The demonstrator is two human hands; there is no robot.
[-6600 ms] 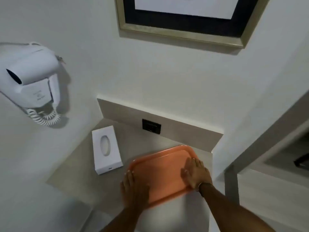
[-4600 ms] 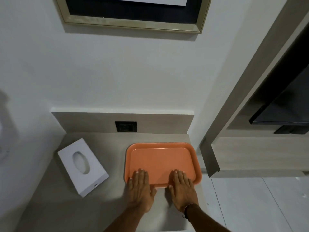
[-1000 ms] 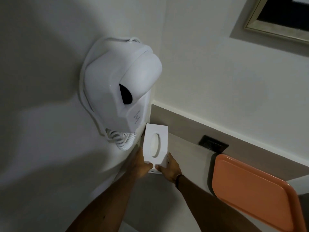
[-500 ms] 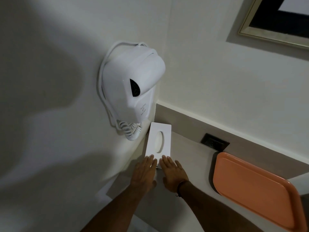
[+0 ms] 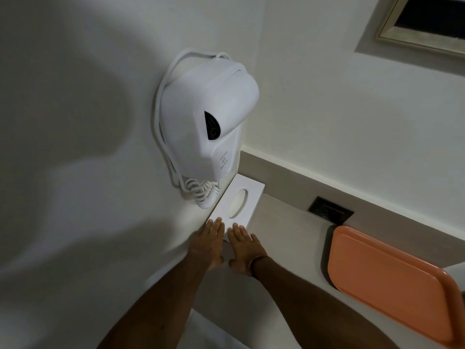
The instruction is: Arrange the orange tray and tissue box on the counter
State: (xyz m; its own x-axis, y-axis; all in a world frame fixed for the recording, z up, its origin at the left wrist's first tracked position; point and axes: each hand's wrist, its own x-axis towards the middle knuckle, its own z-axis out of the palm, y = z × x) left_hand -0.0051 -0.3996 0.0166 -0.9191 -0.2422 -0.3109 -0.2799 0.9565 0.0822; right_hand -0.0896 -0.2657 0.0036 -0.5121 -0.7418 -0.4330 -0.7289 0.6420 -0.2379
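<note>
The white tissue box (image 5: 247, 196), with an oval slot on top, lies in the counter's far left corner, against the left wall and the back ledge. My left hand (image 5: 210, 241) and my right hand (image 5: 244, 248) lie flat side by side on the counter, fingers stretched out, their tips resting on the box's near edge. Neither hand grips anything. The orange tray (image 5: 392, 280) lies flat and empty at the right end of the counter, well apart from both hands.
A white wall-mounted hair dryer (image 5: 208, 117) with a coiled cord (image 5: 201, 195) hangs on the left wall just above the tissue box. A black socket plate (image 5: 329, 210) sits in the back ledge. A framed picture (image 5: 422, 23) hangs at the upper right.
Earlier both hands rested on the orange tray. A second ago they gripped the tissue box's near end; since then they have let go, and the fingers now lie flat at its near edge.
</note>
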